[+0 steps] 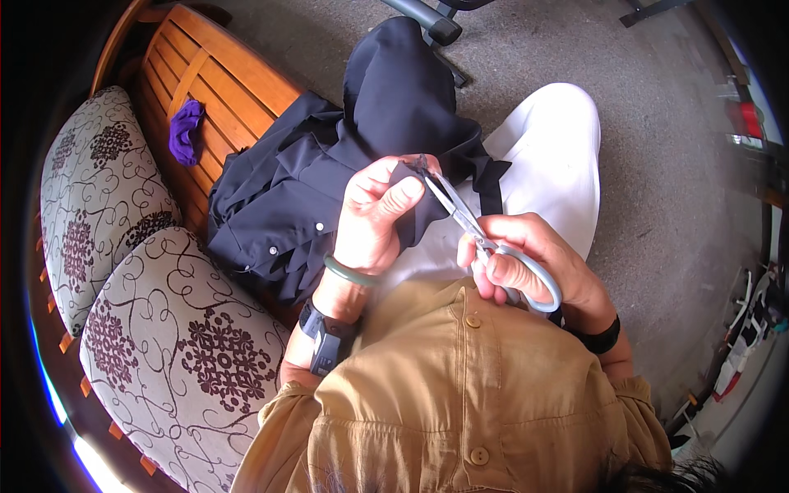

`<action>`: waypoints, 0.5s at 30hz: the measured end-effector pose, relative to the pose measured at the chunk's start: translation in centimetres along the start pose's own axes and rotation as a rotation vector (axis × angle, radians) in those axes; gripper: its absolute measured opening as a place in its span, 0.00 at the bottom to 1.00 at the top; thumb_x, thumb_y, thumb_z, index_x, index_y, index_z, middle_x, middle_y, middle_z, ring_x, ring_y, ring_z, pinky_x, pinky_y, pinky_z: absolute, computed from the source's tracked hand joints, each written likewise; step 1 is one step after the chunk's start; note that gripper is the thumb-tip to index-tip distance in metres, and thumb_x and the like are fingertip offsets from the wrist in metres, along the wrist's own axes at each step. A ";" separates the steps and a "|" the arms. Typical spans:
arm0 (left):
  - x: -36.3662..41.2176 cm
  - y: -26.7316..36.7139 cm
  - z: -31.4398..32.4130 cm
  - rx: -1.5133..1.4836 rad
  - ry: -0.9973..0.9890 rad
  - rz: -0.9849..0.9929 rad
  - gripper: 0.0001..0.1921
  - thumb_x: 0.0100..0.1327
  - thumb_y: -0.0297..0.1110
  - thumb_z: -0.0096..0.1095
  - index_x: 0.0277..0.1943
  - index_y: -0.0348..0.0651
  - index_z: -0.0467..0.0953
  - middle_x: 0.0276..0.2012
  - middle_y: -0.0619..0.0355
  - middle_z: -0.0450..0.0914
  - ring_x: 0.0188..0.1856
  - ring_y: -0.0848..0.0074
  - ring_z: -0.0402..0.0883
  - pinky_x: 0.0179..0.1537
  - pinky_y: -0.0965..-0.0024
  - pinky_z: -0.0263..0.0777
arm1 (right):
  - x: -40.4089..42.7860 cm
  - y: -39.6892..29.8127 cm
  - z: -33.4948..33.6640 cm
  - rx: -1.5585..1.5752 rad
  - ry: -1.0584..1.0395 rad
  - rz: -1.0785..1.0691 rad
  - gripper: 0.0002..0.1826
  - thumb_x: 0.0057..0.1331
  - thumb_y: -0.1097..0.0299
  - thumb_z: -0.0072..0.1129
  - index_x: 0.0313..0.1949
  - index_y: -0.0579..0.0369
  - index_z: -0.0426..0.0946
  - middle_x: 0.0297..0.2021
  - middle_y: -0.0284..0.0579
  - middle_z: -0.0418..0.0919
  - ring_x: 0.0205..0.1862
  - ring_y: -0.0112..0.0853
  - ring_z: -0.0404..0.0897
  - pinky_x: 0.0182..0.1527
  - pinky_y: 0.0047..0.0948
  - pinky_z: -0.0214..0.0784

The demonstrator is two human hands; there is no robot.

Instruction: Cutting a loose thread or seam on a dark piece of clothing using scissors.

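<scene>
Between the thumb and fingers of my left hand (376,209) is pinched a part of a dark navy garment (400,92), with a frayed edge showing above the thumb. My right hand (542,252) grips the grey handles of a pair of scissors (459,209). Their blades point up and left, slightly parted, with the tips at the pinched cloth beside my left thumb. Whether the tips touch the cloth I cannot tell. The garment, with several pale buttons, is draped over my left leg and the bench, and my right leg shows white trousers (548,142).
A slatted wooden bench (228,92) runs along the left, with a purple cloth (186,132) lying on it. Two patterned cushions (166,345) lean at its back. Metal legs of some equipment (431,24) stand on the grey floor (653,185) ahead.
</scene>
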State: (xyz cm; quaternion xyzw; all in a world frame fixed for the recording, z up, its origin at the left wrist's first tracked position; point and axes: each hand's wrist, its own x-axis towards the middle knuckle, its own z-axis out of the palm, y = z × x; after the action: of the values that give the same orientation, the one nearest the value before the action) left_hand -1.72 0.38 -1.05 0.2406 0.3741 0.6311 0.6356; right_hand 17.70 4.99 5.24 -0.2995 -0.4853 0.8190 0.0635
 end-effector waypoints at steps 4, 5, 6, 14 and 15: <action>0.0 0.0 0.1 0.001 0.000 -0.005 0.11 0.55 0.28 0.65 0.40 0.34 0.77 0.39 0.53 0.79 0.44 0.74 0.75 0.51 0.72 0.65 | 0.0 -0.2 0.0 -0.007 -0.003 0.019 0.30 0.58 0.40 0.54 0.36 0.62 0.71 0.19 0.35 0.71 0.19 0.18 0.69 0.24 0.16 0.61; 0.0 0.0 0.1 0.001 0.002 -0.004 0.10 0.54 0.28 0.65 0.39 0.34 0.77 0.39 0.53 0.79 0.44 0.74 0.75 0.51 0.72 0.65 | 0.0 -0.4 0.1 -0.002 0.001 0.024 0.29 0.59 0.41 0.55 0.36 0.61 0.71 0.18 0.35 0.71 0.19 0.18 0.68 0.24 0.16 0.61; 0.0 0.0 0.2 0.002 0.001 -0.005 0.10 0.54 0.28 0.65 0.39 0.34 0.77 0.39 0.53 0.79 0.44 0.74 0.75 0.51 0.72 0.65 | 0.0 -0.4 0.1 -0.001 0.002 0.024 0.29 0.59 0.41 0.55 0.36 0.61 0.71 0.18 0.35 0.71 0.19 0.18 0.68 0.24 0.16 0.61; 0.1 0.0 -0.1 0.083 -0.023 0.092 0.10 0.56 0.25 0.63 0.41 0.33 0.75 0.41 0.51 0.78 0.44 0.73 0.75 0.51 0.72 0.66 | 0.0 -0.3 -0.1 -0.005 -0.008 0.068 0.27 0.59 0.43 0.55 0.35 0.60 0.71 0.18 0.35 0.71 0.19 0.19 0.68 0.24 0.17 0.60; 0.1 0.0 -0.1 0.083 -0.023 0.092 0.10 0.56 0.25 0.63 0.41 0.33 0.75 0.41 0.51 0.78 0.44 0.73 0.75 0.51 0.72 0.66 | 0.0 -0.3 -0.1 -0.004 -0.008 0.069 0.27 0.59 0.43 0.55 0.35 0.60 0.71 0.18 0.35 0.71 0.19 0.19 0.68 0.24 0.17 0.60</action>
State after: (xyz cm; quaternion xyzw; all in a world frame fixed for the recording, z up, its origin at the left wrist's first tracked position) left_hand -1.83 0.43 -1.10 0.2908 0.3811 0.6407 0.5998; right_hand 17.72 5.26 5.49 -0.3129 -0.4768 0.8208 0.0328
